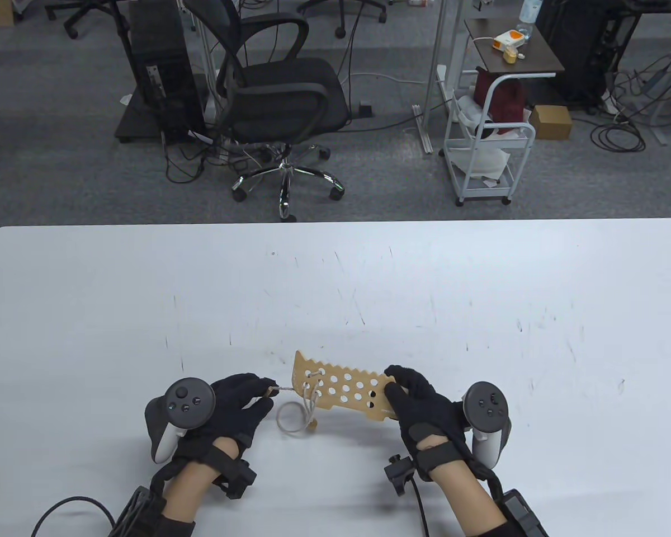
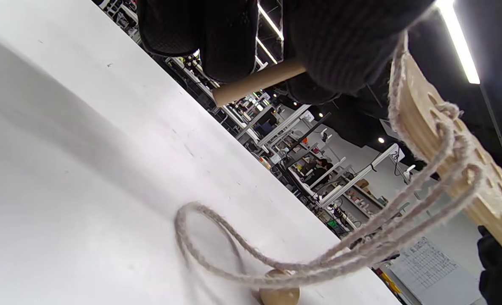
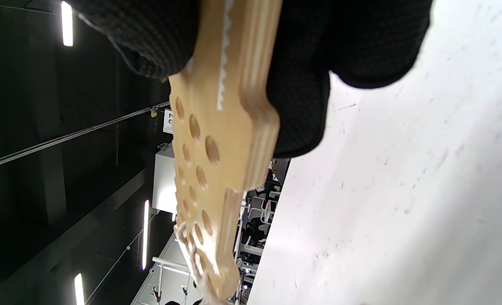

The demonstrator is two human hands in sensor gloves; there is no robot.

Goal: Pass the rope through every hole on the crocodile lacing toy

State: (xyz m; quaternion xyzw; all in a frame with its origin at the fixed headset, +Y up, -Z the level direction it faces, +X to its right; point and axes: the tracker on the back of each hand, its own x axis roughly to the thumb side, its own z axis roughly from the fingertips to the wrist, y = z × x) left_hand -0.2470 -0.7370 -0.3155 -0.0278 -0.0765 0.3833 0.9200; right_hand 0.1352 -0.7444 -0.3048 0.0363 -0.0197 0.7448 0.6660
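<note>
The wooden crocodile lacing board (image 1: 342, 387) is held above the white table (image 1: 335, 279) near its front edge. My right hand (image 1: 408, 391) grips its right end, thumb and fingers on either face (image 3: 230, 106). The pale rope (image 1: 293, 417) runs through a few holes at the board's left end and loops down onto the table, ending in a wooden bead (image 2: 278, 292). My left hand (image 1: 246, 394) pinches the rope's wooden needle tip (image 2: 257, 82) just left of the board (image 2: 442, 144). Most holes are bare.
Beyond the table's far edge stand an office chair (image 1: 279, 106), a white trolley (image 1: 486, 145) and a dark computer tower (image 1: 156, 67) on the carpet. A cable (image 1: 67, 512) lies at the table's front left.
</note>
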